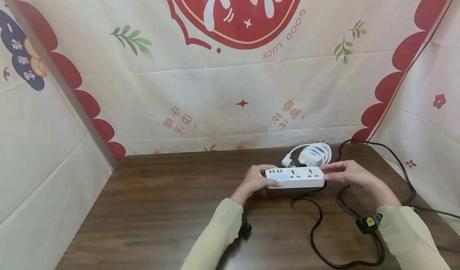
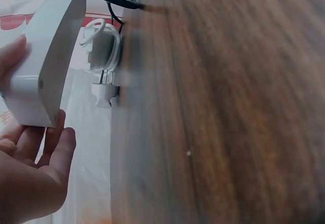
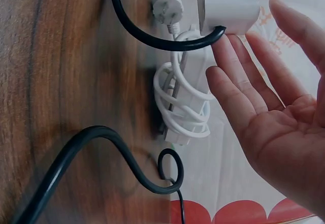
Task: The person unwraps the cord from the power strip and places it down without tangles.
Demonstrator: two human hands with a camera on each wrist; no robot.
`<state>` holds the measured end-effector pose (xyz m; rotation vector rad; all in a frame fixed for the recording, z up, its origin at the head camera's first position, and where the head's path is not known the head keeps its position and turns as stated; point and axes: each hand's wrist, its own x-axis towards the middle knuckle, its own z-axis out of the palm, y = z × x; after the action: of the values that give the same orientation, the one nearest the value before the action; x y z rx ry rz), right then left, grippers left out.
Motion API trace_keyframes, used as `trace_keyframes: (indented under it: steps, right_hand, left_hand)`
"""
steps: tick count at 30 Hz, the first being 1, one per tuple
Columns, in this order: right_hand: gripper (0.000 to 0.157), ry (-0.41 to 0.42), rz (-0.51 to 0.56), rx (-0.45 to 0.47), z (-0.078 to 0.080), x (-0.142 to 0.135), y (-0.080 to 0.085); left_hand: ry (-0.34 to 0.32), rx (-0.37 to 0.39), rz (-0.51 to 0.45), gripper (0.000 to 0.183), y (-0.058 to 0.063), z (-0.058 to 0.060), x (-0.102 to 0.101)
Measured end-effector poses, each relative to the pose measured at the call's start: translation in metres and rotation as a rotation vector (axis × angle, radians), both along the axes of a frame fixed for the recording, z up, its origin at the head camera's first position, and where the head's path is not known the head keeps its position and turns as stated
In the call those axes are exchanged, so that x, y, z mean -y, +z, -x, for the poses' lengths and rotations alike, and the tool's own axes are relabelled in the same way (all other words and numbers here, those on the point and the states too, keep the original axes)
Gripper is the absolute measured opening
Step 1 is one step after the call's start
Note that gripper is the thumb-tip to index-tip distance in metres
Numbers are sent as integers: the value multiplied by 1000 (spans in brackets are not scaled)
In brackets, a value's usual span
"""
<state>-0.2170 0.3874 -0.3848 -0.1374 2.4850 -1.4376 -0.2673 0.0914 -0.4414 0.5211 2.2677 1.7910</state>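
Observation:
A white power strip (image 1: 303, 183) with sockets and a row of small ports is held slightly above the table, its long side facing me. My left hand (image 1: 253, 179) grips its left end, thumb along the near side. At the other end, the fingers of my right hand (image 1: 353, 175) touch the strip, nearly straight. The right wrist view shows the right thumb (image 3: 297, 26) standing away from the strip's end (image 3: 231, 5). From that end a black cord (image 3: 167, 45) comes out. Behind the strip lies a second white power strip (image 1: 312, 156) wrapped in its white cord.
The white plug (image 1: 287, 161) of the wrapped strip lies beside it. A black cord (image 1: 316, 230) winds over the right side of the brown table (image 1: 161, 206) to a black plug (image 1: 366, 224) near the right sleeve. A printed cloth (image 1: 215, 86) hangs behind the table.

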Motion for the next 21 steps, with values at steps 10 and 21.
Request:
trace_keyframes:
  steps: [10, 21]
  right_hand:
    - [61, -34, -18, -27, 2, -3, -11]
    - [58, -80, -164, -66, 0, 1, -16]
  left_hand:
    - [43, -2, 162, 47, -2, 2, -11]
    - [28, -89, 411, 47, -1, 1, -20]
